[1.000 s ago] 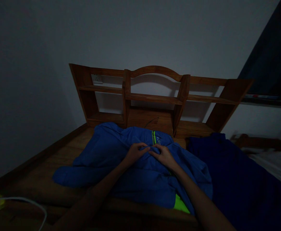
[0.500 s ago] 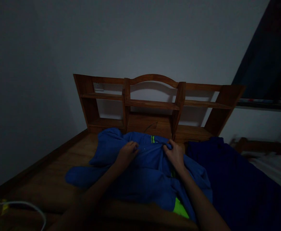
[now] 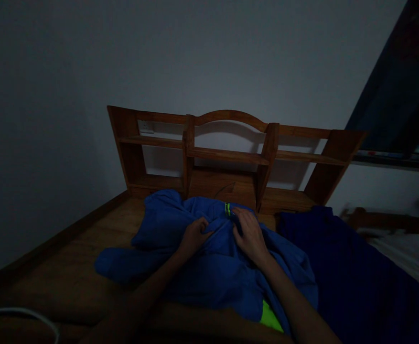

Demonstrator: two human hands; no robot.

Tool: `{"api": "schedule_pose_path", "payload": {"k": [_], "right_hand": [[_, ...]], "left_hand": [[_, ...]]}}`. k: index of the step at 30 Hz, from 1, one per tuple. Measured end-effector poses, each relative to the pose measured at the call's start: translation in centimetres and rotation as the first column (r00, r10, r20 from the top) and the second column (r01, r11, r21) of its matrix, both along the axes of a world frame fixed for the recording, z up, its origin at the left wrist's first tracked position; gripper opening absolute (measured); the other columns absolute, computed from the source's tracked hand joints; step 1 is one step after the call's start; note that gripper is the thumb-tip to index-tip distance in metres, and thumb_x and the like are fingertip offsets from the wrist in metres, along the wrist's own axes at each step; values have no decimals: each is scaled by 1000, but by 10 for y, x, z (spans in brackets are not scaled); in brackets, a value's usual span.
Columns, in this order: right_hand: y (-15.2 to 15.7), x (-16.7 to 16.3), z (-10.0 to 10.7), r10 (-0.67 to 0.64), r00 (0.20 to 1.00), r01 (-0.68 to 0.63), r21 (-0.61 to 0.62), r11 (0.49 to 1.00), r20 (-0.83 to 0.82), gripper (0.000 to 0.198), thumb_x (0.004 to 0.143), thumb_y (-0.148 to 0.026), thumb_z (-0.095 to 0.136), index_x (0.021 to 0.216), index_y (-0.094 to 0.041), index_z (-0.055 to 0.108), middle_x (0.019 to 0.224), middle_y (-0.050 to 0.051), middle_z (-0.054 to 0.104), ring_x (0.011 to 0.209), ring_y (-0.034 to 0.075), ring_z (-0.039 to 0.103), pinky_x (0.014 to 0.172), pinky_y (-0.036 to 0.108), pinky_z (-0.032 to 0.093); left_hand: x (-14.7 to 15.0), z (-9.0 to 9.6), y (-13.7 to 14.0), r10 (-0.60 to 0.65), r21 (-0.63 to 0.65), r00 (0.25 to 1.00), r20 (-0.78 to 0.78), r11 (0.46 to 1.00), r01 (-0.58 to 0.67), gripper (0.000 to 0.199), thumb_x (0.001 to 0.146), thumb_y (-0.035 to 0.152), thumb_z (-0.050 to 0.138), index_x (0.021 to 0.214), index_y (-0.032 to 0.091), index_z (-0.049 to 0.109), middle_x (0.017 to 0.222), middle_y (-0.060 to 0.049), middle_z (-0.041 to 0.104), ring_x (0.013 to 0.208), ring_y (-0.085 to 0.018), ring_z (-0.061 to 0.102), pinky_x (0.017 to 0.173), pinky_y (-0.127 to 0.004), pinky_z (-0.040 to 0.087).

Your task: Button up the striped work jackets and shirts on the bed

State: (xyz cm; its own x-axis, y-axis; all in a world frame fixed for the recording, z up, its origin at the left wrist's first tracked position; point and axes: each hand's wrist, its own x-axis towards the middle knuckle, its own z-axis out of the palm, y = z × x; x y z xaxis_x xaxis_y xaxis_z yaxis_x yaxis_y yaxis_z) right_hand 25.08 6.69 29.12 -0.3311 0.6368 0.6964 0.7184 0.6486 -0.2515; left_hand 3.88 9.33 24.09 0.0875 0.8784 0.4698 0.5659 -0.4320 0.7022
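A rumpled blue jacket (image 3: 212, 272) with sleeve-like parts reaching left lies spread on the wooden bed boards. Bright green shows at its lower edge and as a small strip near the top. My left hand (image 3: 194, 236) is on the middle of the jacket, thumb and fingers closed on a fold of cloth. Just right of the green strip, my right hand (image 3: 250, 235) rests on the fabric, its fingers stretched forward and thumb apart. Dim light hides the finer folds.
Behind the jacket stands a wooden headboard (image 3: 227, 154) with shelves against the wall. Dark blue cloth (image 3: 356, 272) covers the right side. A white cable (image 3: 26, 311) curves at the lower left. Bare boards (image 3: 87, 248) show at left, and a wall socket (image 3: 145, 126) behind the shelf.
My right hand has let go of the pinched cloth, moved slightly left and spread its fingers on the jacket. My left hand has shifted slightly right and down.
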Motion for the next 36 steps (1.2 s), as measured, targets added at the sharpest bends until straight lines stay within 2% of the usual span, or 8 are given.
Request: {"api": "schedule_pose_path", "payload": {"k": [4,10,16,20,24,28,33,36], "right_hand": [[-10,-15,1,147,983,-142,-47,989,106,41,89,-19,39,129,-25,42,124,5,52,117,21,45,109,49,20],[-3,-18,-20,102,994,-95,-150,984,39,39,90,-27,43,128,-25,46,110,8,58,108,24,50,97,44,38],[1,-17,-25,76,991,-102,-253,962,-111,37,88,-34,48,124,-27,51,106,7,56,97,21,56,85,34,46],[4,-17,-24,69,988,-104,-267,958,-138,45,83,-33,56,127,-27,48,114,6,53,98,20,55,85,33,45],[4,-16,-25,58,990,-93,-293,952,-127,32,82,-31,58,113,-26,57,100,4,59,85,19,57,79,32,46],[1,-17,-23,97,983,-135,-256,957,-158,19,82,-26,57,101,-23,58,98,3,58,89,19,56,81,31,43],[1,-17,-24,110,978,-157,-274,949,-179,15,82,-22,56,97,-22,55,95,3,57,91,18,54,80,30,41],[2,-16,-25,124,975,-175,-287,942,-186,14,83,-20,53,97,-22,55,95,2,56,91,17,54,80,29,40]], "left_hand": [[2,8,-5,-69,14,992,101,998,68,18,71,30,63,86,21,60,77,1,64,70,-13,59,66,-23,45],[-2,0,6,-114,-122,967,226,982,144,26,65,31,69,86,18,63,90,-5,69,86,-19,64,82,-31,48],[-3,1,6,-186,-234,940,286,938,257,24,69,34,65,85,16,64,88,-5,69,86,-19,64,80,-31,49],[-1,2,3,-265,-193,914,306,923,332,25,73,35,62,89,16,62,91,-5,67,89,-18,62,82,-30,48],[1,0,3,-324,-151,882,342,908,392,25,75,36,61,91,17,60,92,-4,66,91,-17,61,84,-30,47],[1,-1,5,-303,-232,850,432,873,429,34,67,38,69,92,16,62,94,-6,68,91,-19,62,83,-31,48],[-3,4,4,-272,-368,808,522,783,502,43,64,39,72,98,12,64,95,-9,70,86,-21,64,80,-34,49],[-5,6,3,-298,-368,819,490,781,504,42,66,42,70,95,12,66,91,-8,70,83,-21,64,77,-33,50]]}}
